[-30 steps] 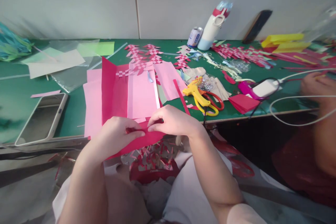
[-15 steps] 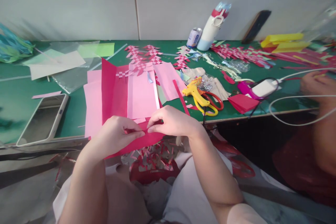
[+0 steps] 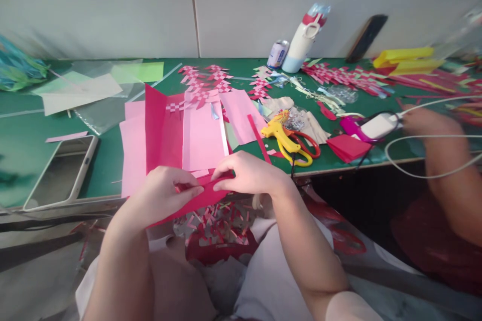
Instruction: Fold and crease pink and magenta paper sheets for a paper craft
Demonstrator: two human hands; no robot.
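A large red sheet of paper (image 3: pixel 158 130) lies at the front edge of the green table, its left part standing up along a crease. My left hand (image 3: pixel 165 193) pinches its near part between thumb and fingers. Just to the right, my right hand (image 3: pixel 244 175) also pinches the red paper, fingertips close to those of the left. The near strip of the paper looks folded over and hangs past the table edge. A pink sheet (image 3: pixel 201 135) with a white strip along its right side lies just beyond the hands.
Several woven pink-and-red paper pieces (image 3: pixel 194 85) lie behind. Right of my hands are a yellow glue gun (image 3: pixel 280 133), orange-handled scissors (image 3: pixel 311 148) and folded red paper (image 3: pixel 348 148). A phone (image 3: pixel 62 173) lies left. A bottle (image 3: pixel 301 42) and can (image 3: pixel 277 54) stand back. Another person's arm (image 3: pixel 448 160) reaches in.
My hands stay nearly in place, fingertips shifting slightly apart along the red paper's fold. The other person's hand has moved left, towards the white plug and cable.
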